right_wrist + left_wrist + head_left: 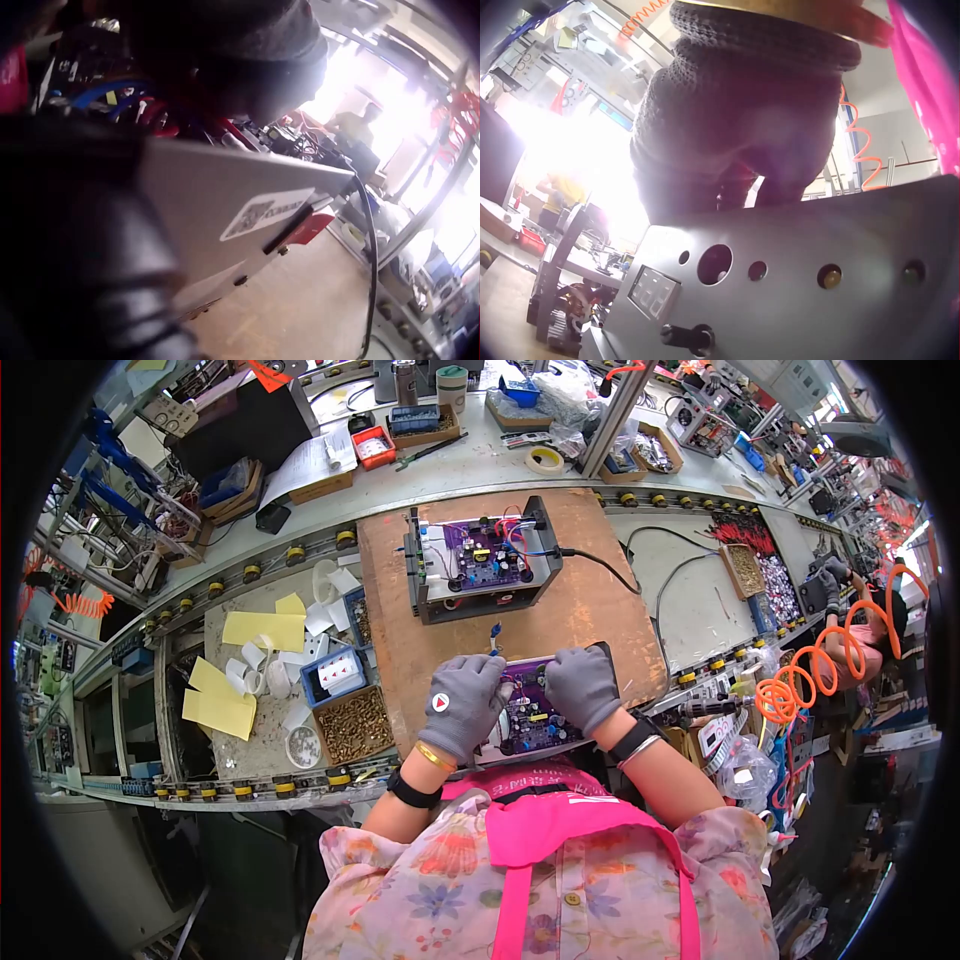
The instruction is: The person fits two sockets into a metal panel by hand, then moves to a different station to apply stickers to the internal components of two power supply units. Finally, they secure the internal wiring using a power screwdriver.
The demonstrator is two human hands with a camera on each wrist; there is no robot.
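Note:
An uncovered grey metal electronics chassis with a purple circuit board stands before the person. My grey-gloved left hand is over its left side; in the left wrist view, the fingers reach down behind the upper edge of the front panel, which has round holes, a small display and a black shaft. My gloved right hand is at the far right, fingers bent inward beside red wires above the labelled panel. The fingertips are hidden; I cannot tell what they pinch.
A second open chassis with a black cable stands farther back on the wooden board. To the left are a box of brass parts, a blue bin and yellow papers. An orange coiled hose hangs at right.

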